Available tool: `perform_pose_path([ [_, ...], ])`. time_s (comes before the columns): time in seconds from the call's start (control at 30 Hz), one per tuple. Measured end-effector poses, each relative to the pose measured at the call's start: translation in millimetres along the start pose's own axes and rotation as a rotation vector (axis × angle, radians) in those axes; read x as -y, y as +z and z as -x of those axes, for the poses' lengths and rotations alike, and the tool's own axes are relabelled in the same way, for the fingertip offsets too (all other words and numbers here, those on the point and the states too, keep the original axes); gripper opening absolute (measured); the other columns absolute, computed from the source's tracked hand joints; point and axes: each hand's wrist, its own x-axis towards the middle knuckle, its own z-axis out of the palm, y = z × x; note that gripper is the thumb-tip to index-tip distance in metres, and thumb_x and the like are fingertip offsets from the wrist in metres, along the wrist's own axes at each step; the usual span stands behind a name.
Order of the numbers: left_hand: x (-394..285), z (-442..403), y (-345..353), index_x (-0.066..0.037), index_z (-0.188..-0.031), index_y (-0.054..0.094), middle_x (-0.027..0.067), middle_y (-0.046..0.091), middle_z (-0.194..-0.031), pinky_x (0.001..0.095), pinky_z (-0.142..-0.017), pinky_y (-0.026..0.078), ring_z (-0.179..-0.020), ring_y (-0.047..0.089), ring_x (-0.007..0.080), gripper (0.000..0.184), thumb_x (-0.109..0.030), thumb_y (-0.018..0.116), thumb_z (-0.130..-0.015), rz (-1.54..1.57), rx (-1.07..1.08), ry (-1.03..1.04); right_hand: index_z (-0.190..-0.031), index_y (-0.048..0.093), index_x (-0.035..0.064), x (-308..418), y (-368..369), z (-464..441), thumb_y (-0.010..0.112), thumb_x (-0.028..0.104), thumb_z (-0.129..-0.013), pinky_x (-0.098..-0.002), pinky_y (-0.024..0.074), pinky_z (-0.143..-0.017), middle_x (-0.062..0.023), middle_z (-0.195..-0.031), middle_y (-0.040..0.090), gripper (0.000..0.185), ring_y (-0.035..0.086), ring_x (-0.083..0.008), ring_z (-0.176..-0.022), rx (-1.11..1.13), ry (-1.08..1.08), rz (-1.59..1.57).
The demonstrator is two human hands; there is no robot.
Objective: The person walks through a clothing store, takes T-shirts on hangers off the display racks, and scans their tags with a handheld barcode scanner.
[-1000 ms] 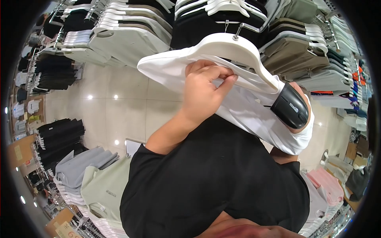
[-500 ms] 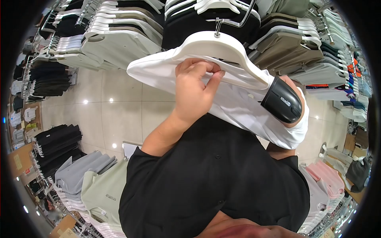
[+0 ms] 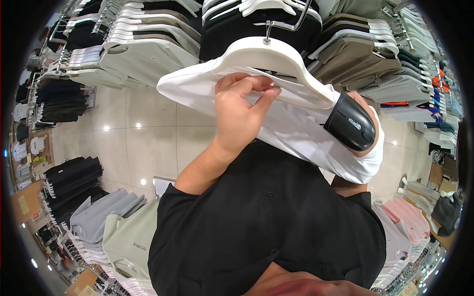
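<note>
A white shirt (image 3: 291,128) hangs on a white hanger (image 3: 261,49), whose hook sits on a metal rail arm. My left hand (image 3: 239,106) pinches the shirt's neck fabric just under the hanger bar, thumb against fingers. On the right, a black handheld barcode scanner (image 3: 350,123) lies in my right hand (image 3: 365,153), which shows only in part behind it. White cloth drapes around that hand and wrist. The scanner's front end is close to the right end of the hanger. Most of my right fingers are hidden.
Light shirts (image 3: 143,59) hang on the rack at upper left, black shirts (image 3: 247,37) behind the hanger, brown and grey ones (image 3: 368,64) at upper right. A pale green shirt (image 3: 131,241) and pink shirt (image 3: 407,222) hang at the lower sides. The floor (image 3: 148,128) is tiled.
My left hand has shifted very slightly left, still pinching the shirt's neck. The hanger appears a few pixels higher and further left. The scanner stays in my right hand.
</note>
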Motion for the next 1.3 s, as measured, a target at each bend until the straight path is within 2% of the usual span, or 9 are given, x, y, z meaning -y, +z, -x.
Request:
perform_pose_path([
  [0.07,-1,-1,1,-0.001,-0.094,0.078,0.01,0.074,-0.091,0.0351,-0.084,0.051,-0.089,0.067,0.0221,0.016,-0.01,0.083,-0.082,0.004,0.01,-0.007,-0.098,0.067,0.0015,-1,-1,0,0.082,0.008,-0.079,-0.0237,0.0508,-0.075,-0.0032,-0.086,0.073,0.025,0.066,-0.0093,-0.078,0.013,-0.002,-0.01],
  [0.13,-2,-1,2,-0.003,-0.093,0.079,0.0052,0.076,-0.081,0.0406,-0.097,0.04,-0.094,0.063,0.0243,0.02,-0.019,0.082,-0.082,0.076,0.018,-0.128,-0.097,0.067,0.0014,1,0,0,0.082,0.007,-0.079,-0.0237,0.0507,-0.074,-0.0029,-0.085,0.073,0.024,0.066,-0.0092,-0.077,-0.002,-0.005,-0.019],
  [0.23,0,-2,2,0.002,-0.096,0.077,0.0096,0.074,-0.092,0.0321,-0.083,0.052,-0.087,0.068,0.0192,0.017,-0.008,0.081,-0.083,0.131,0.035,-0.155,-0.096,0.067,0.0016,-1,-2,-1,0.082,0.007,-0.079,-0.0234,0.0504,-0.074,-0.0024,-0.085,0.073,0.023,0.067,-0.0091,-0.078,0.031,-0.002,-0.013],
  [0.47,-1,-3,1,0.001,-0.094,0.077,0.008,0.073,-0.095,0.0296,-0.085,0.05,-0.09,0.067,0.0162,0.013,-0.008,0.08,-0.086,0.22,0.066,-0.322,-0.096,0.066,0.0023,0,-3,-1,0.082,0.007,-0.079,-0.023,0.0503,-0.074,-0.0025,-0.086,0.073,0.024,0.067,-0.0093,-0.078,0.038,0.019,0.001],
  [0.77,5,-3,3,-0.002,-0.098,0.075,0.0055,0.074,-0.1,0.0303,-0.089,0.049,-0.094,0.067,0.0165,0.015,-0.006,0.08,-0.085,0.198,0.053,-0.139,-0.1,0.067,0.0021,-7,-3,0,0.083,0.009,-0.078,-0.0244,0.0511,-0.076,-0.0034,-0.089,0.073,0.028,0.068,-0.0104,-0.081,0.04,0.026,-0.038],
  [0.93,2,-8,-4,-0.005,-0.103,0.076,0.0062,0.076,-0.102,0.0361,-0.095,0.048,-0.094,0.069,0.0221,0.025,-0.003,0.081,-0.079,0.078,0.111,0.061,-0.103,0.068,0.0025,-9,-2,1,0.082,0.011,-0.078,-0.0259,0.0514,-0.077,-0.0045,-0.09,0.073,0.03,0.068,-0.0115,-0.082,-0.023,-0.101,-0.025],
  [1.17,-1,-12,-8,-0.006,-0.102,0.078,0.0082,0.077,-0.099,0.0353,-0.088,0.052,-0.092,0.07,0.0236,0.026,0.002,0.08,-0.078,0.088,0.131,0.147,-0.108,0.069,0.0019,-16,-8,0,0.082,0.012,-0.076,-0.0291,0.053,-0.079,-0.0078,-0.094,0.073,0.036,0.071,-0.0191,-0.083,-0.02,-0.235,0.074],
  [1.23,-1,-12,-8,-0.005,-0.103,0.077,0.0088,0.077,-0.097,0.0347,-0.085,0.053,-0.088,0.07,0.0231,0.027,0.005,0.08,-0.078,0.092,0.122,0.182,-0.138,0.061,-0.0007,-27,-16,4,0.092,0.019,-0.07,-0.0391,0.0469,-0.107,-0.017,-0.135,0.064,0.077,0.064,-0.0318,-0.124,0.131,-0.033,0.118],
  [1.3,1,-13,-6,-0.005,-0.102,0.077,0.0091,0.077,-0.097,0.0347,-0.085,0.053,-0.086,0.071,0.0228,0.027,0.004,0.08,-0.078,0.089,0.112,0.204,-0.137,0.062,-0.0003,-32,-18,5,0.092,0.019,-0.069,-0.0394,0.0466,-0.108,-0.0174,-0.137,0.064,0.077,0.063,-0.032,-0.125,0.134,-0.059,0.148],
])
